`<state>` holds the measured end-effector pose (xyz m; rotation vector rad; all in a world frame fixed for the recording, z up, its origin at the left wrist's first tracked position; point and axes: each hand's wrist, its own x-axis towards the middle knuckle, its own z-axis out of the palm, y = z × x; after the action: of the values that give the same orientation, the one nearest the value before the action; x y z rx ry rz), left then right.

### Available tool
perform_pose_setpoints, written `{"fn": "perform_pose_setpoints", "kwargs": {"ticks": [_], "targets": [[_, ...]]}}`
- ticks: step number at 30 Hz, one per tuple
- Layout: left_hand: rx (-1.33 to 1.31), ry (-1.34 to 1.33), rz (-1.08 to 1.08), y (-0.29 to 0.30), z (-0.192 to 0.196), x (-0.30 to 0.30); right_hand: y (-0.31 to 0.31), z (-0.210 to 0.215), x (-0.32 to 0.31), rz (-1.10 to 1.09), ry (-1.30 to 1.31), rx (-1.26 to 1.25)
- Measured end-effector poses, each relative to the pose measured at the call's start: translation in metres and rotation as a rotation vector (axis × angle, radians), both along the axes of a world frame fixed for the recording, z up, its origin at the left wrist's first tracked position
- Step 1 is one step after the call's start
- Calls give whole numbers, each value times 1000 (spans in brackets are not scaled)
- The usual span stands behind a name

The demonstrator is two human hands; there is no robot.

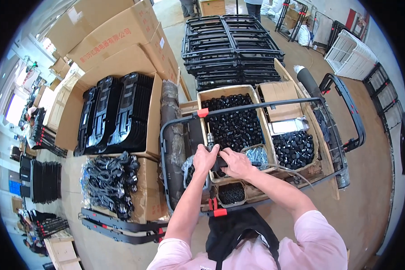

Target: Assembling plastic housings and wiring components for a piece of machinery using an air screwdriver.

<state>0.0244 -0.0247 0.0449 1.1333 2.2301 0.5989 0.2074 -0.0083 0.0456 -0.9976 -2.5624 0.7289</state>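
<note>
Both my hands are at a power drill (210, 145), its metal chuck and thin bit pointing away from me. My left hand (204, 159) is wrapped round the chuck end of its body. Beside it my right hand (236, 164) closes on the drill's dark rear part, mostly hidden under the fingers. Around them lies a large black tubular frame (261, 105) with red clips (203, 113) on it. Just beyond my hands stands a bin of black plastic caps (231, 121). Silver screws (257, 156) lie close to my right hand.
To the right are a bin of round black caps (293, 149) and a cardboard piece (279, 100). Nearer sits a tub of small black parts (231, 193). Black cables (110, 184) and a carton of black panels (117, 112) are left. Stacked frames (231, 45) stand behind.
</note>
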Motion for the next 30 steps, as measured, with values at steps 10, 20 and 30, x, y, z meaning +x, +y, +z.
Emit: {"fn": "perform_pose_setpoints", "kwargs": {"ticks": [10, 20, 30], "targets": [[374, -454, 159, -258, 32, 124, -229, 57, 107, 66, 62, 56], [146, -558, 398, -419, -60, 147, -367, -27, 124, 192, -75, -232], [140, -498, 361, -397, -59, 107, -362, -39, 84, 105, -76, -212]]}}
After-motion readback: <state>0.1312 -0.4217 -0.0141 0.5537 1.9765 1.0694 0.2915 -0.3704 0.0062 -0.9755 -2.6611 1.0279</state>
